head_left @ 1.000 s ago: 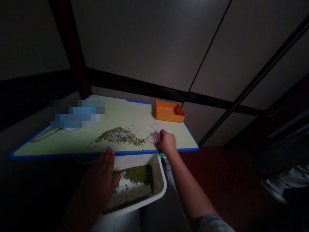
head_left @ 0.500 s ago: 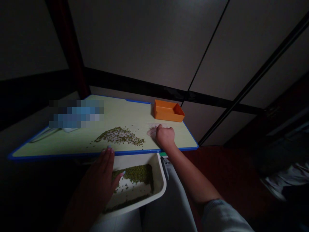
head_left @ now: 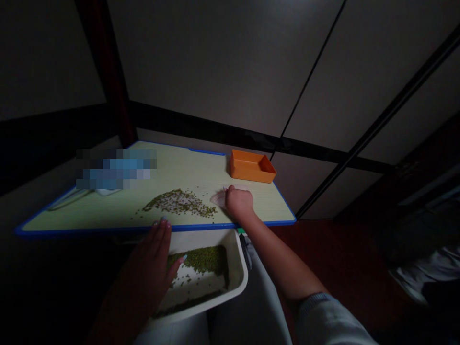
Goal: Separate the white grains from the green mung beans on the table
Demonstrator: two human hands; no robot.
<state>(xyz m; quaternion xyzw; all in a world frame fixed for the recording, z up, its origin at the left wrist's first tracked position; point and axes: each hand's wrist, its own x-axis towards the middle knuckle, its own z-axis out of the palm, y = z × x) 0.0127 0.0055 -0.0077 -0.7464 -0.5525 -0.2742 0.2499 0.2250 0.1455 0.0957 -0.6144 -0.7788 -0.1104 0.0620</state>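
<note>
My right hand is closed in a fist above the board, by a thin, pale pinkish, fan-shaped ridged piece that sticks out on its left; it appears to be in my fingers, though its exact kind cannot be made out. Left of it, small green beans lie scattered in a loose heap on the pale board. My left hand rests flat with fingers stretched, fingertips at the board's near blue edge. Below, a white basin holds more green beans, partly hidden by my left hand.
An orange open box stands at the board's far right corner. A blurred-out blue object sits at the far left, with a pale cord by it. Dark panels rise behind the board. Part of another person's pale clothing shows at right.
My right hand has shifted left and slightly away from me, the fan-shaped piece moving along with it toward the beans. My left hand, basin and bean heap look the same.
</note>
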